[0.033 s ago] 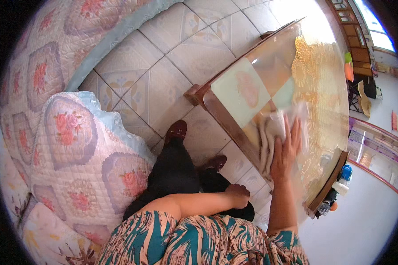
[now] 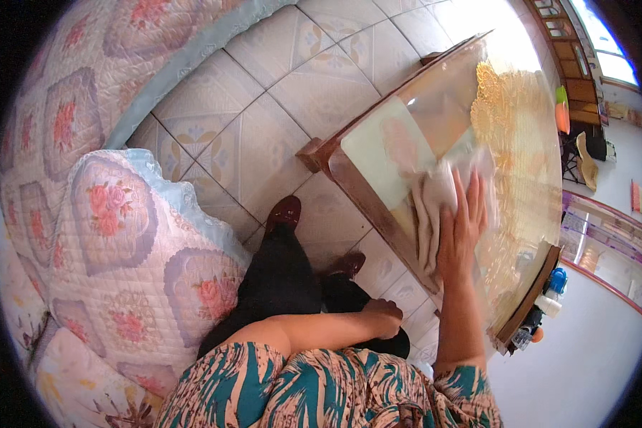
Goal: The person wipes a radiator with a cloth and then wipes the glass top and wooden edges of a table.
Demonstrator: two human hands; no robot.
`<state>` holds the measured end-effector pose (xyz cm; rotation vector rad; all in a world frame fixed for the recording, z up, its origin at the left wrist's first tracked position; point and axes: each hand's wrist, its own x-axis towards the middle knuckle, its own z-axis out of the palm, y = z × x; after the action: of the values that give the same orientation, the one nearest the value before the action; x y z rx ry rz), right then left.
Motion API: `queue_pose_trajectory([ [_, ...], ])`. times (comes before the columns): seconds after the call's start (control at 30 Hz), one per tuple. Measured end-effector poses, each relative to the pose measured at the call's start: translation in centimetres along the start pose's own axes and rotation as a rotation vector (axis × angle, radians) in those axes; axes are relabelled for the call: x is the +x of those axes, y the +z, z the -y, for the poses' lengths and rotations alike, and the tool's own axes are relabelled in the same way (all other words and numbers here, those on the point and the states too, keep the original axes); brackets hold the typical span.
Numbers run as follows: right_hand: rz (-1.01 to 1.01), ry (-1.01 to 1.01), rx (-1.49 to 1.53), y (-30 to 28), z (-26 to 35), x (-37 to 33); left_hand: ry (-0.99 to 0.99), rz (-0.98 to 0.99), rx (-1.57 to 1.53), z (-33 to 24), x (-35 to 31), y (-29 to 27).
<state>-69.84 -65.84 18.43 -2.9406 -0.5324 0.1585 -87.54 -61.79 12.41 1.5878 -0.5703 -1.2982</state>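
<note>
On the worktop (image 2: 442, 89), near the edge facing the dark trousers (image 2: 282, 278), a rumpled pale cloth (image 2: 426, 214) lies under the right hand (image 2: 464, 225). That hand's fingers are stretched out and slightly parted, laid over the cloth rather than closed around it. Beside the cloth, toward the worktop's left corner, shows a pale green panel (image 2: 378, 153) with a pinkish oval. A golden lacy runner (image 2: 513, 143) covers the right side. Off the worktop, the left hand (image 2: 383, 318) is by the trousers, its fingers curled closed; whether they hold anything, I cannot tell. Farther left spreads a quilted floral cover (image 2: 132, 235).
</note>
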Motion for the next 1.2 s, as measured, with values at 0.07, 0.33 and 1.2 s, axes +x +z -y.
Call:
queue_pose_trajectory([
  [0.07, -0.052, -0.098, -0.005, 0.8, 0.1, 5.1, 0.007, 0.003, -0.017, -0.1, -0.1, 0.0],
  [0.33, -0.273, 0.114, -0.127, 4.7, -5.4, 19.7, 0.052, -0.001, -0.053, 0.4, -0.5, -0.3],
  [1.2, -0.479, 1.037, -0.094, 2.6, -26.9, -34.6, -0.063, 0.03, 0.247, 2.2, 3.0, 4.2],
])
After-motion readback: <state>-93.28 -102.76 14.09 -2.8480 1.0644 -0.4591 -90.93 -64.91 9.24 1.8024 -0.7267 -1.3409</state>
